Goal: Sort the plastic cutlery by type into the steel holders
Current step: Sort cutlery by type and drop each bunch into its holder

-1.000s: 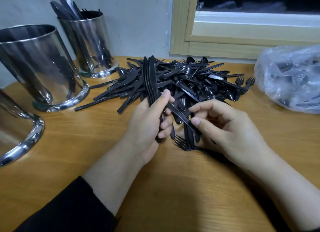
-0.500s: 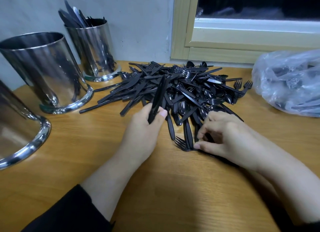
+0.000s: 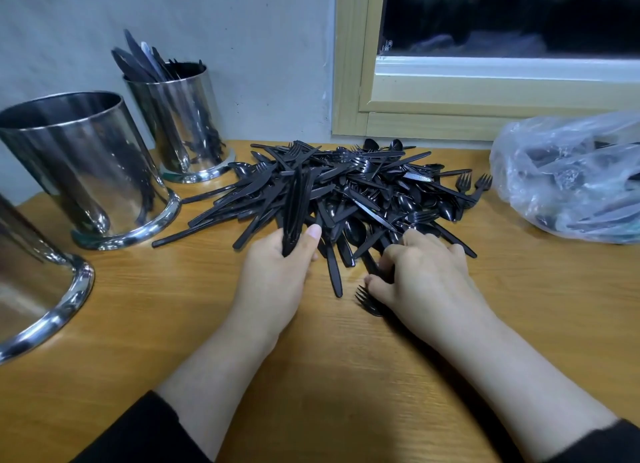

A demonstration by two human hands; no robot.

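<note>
A heap of black plastic cutlery lies mid-table: knives, forks and spoons mixed. My left hand grips a bundle of black knives by the handles, blades pointing away over the heap. My right hand is curled at the heap's near edge, thumb and fingers pinching a piece of cutlery there; a fork lies right under the thumb. Three steel holders stand on the left: the far one holds knives, the middle one shows a dark inside, the near one is cut off by the frame.
A clear plastic bag with more dark cutlery sits at the right. The wooden table meets a grey wall and a window frame behind the heap.
My left hand lowered the knife bundle from upright toward the heap. My right hand dropped from a raised pinch onto the cutlery at the heap's near edge.
</note>
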